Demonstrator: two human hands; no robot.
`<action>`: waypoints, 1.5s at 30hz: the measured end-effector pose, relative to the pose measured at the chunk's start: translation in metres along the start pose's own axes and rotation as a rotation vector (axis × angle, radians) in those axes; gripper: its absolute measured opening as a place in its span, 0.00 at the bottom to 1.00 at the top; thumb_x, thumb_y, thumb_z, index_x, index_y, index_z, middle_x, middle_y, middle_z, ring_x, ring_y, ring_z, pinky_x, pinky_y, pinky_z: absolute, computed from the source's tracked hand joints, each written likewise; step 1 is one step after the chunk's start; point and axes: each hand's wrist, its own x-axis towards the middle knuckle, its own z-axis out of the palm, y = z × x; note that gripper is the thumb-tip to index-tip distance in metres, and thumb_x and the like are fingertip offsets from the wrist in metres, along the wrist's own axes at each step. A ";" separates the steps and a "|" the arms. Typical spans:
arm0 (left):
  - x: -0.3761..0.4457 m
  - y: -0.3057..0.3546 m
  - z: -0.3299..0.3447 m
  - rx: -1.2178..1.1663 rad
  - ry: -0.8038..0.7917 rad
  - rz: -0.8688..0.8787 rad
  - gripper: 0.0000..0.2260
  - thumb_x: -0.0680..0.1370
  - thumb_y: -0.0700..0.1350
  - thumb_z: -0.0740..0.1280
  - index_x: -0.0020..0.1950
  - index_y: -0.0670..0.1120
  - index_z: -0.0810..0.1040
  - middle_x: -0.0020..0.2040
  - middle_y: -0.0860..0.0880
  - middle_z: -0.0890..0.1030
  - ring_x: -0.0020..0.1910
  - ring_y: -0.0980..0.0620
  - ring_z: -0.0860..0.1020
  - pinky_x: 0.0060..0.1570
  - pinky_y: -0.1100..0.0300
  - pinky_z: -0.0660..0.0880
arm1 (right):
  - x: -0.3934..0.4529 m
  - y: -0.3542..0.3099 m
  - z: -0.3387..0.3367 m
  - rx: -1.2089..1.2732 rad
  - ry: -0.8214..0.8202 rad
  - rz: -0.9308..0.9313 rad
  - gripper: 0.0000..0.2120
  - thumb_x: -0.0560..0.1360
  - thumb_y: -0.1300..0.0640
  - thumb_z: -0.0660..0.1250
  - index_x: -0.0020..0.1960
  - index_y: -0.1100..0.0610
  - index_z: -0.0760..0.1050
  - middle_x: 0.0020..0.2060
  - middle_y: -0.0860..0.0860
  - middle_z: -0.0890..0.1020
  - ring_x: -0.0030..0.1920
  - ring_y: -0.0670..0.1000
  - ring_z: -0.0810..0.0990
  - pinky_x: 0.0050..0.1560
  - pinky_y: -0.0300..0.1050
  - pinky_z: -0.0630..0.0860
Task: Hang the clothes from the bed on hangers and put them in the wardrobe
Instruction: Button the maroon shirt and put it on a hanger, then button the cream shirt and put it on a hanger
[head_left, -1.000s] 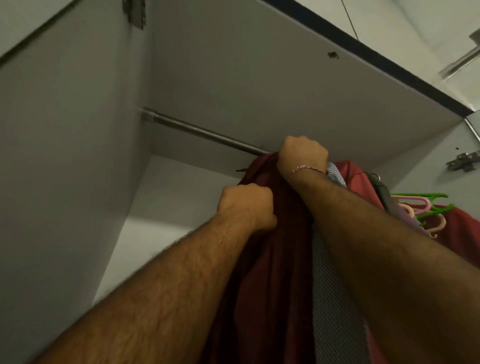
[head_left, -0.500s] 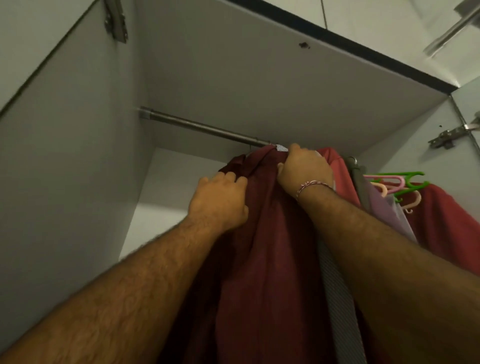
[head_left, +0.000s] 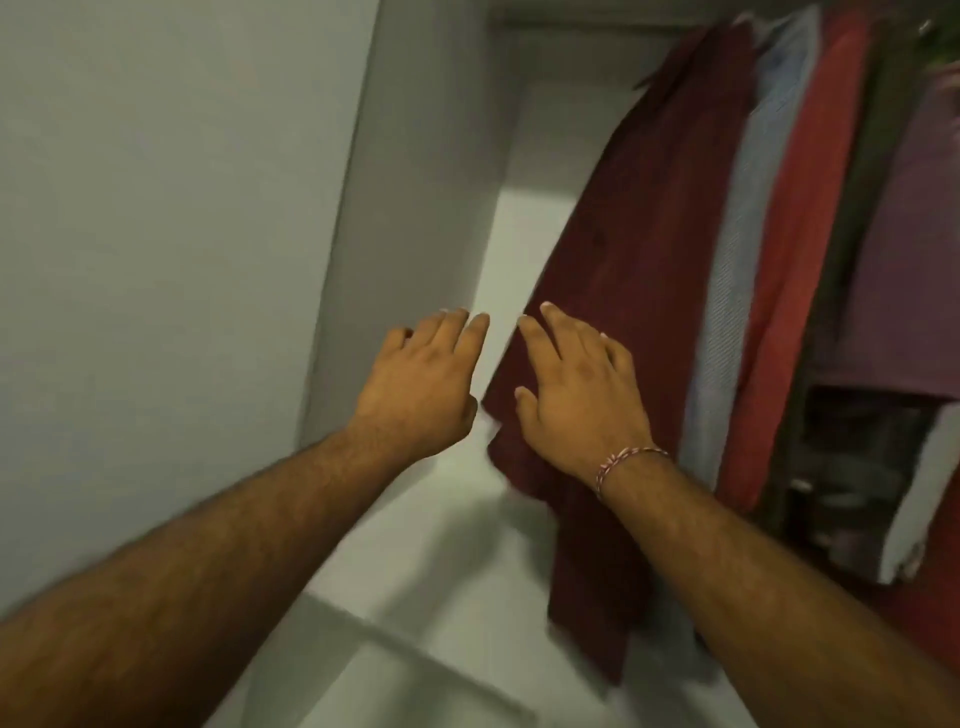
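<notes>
**Maroon shirt hung, hands free to smooth it**

Maroon fabric hangs at the left end of the row inside the wardrobe (head_left: 426, 156): the maroon shirt (head_left: 639, 234) drops from the top of the compartment, beside a pale blue shirt (head_left: 737, 260) and a red shirt (head_left: 800, 260). Its hanger and the rail are too blurred to make out. The left hand (head_left: 421, 384) hovers with fingers straight and spread, holding nothing, just left of the shirt's edge. The right hand (head_left: 582, 395) lies flat with fingers apart against the lower front of the shirt, gripping nothing.

The step looks like settling the garment. To do it well, I would stroke downward with the flat palm so the cloth falls straight, avoid tugging sideways, which could tip it off its hanger, and check that it hangs free of its neighbours before turning back for the next piece.
</notes>
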 end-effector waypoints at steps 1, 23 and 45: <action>-0.044 -0.008 0.000 0.028 -0.041 -0.043 0.38 0.77 0.48 0.67 0.83 0.46 0.54 0.81 0.44 0.62 0.79 0.44 0.62 0.75 0.42 0.65 | -0.023 -0.029 0.006 0.050 -0.044 -0.029 0.35 0.77 0.45 0.66 0.81 0.51 0.59 0.80 0.53 0.62 0.77 0.54 0.64 0.75 0.59 0.65; -0.821 -0.242 -0.329 0.473 -0.351 -1.483 0.37 0.73 0.46 0.66 0.82 0.46 0.60 0.79 0.46 0.67 0.77 0.45 0.66 0.69 0.45 0.68 | -0.331 -0.793 -0.155 1.020 -0.535 -1.044 0.35 0.70 0.51 0.71 0.76 0.53 0.69 0.74 0.53 0.72 0.70 0.56 0.73 0.63 0.56 0.74; -1.066 -0.260 -0.528 0.752 -0.082 -2.411 0.35 0.76 0.46 0.65 0.83 0.49 0.59 0.79 0.50 0.65 0.77 0.47 0.63 0.71 0.44 0.66 | -0.480 -1.169 -0.352 1.002 -0.575 -2.106 0.34 0.78 0.48 0.66 0.80 0.50 0.58 0.79 0.50 0.60 0.74 0.58 0.65 0.66 0.60 0.73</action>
